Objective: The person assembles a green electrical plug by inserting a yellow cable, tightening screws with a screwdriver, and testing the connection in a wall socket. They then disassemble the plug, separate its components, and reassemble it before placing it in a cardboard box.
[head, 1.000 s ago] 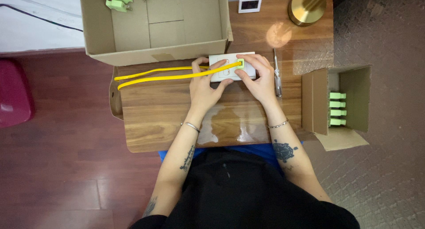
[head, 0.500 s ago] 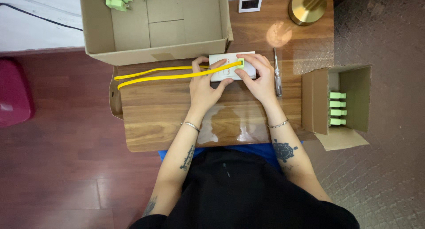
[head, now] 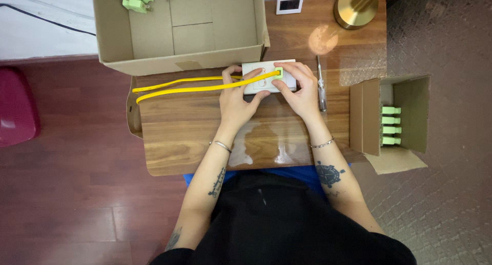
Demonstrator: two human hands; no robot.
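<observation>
At the far middle of the desk (head: 195, 137), both hands are on a white socket plate (head: 256, 85) lying flat on the wood. The left hand (head: 237, 102) pins the plate's near-left corner, thumb and fingers curled around its edge, so the plate cannot slide. The right hand (head: 300, 93) arches over the plate's right end, fingertips pinching a light green plug (head: 278, 73) that sits on the plate's face (whether its pins are fully seated I cannot tell from this height). From that plug a yellow cable (head: 195, 86) runs left in a long doubled loop across the wood, under the left hand's fingers, kept out of the working spot.

Just behind the plate stands a large open cardboard box (head: 154, 60), its near wall almost touching the plate; a few more green plugs (head: 136, 1) lie in its far-left corner. That wall leaves little room beyond the fingers. A screwdriver (head: 321, 85) lies just right of the right hand, parallel to it. Further right, a small carton (head: 405, 116) on its side shows a row of green pieces (head: 390, 125). A brass lamp base (head: 356, 8) and a small white framed panel (head: 289, 5) sit at the desk's back edge, well apart from the hands.
</observation>
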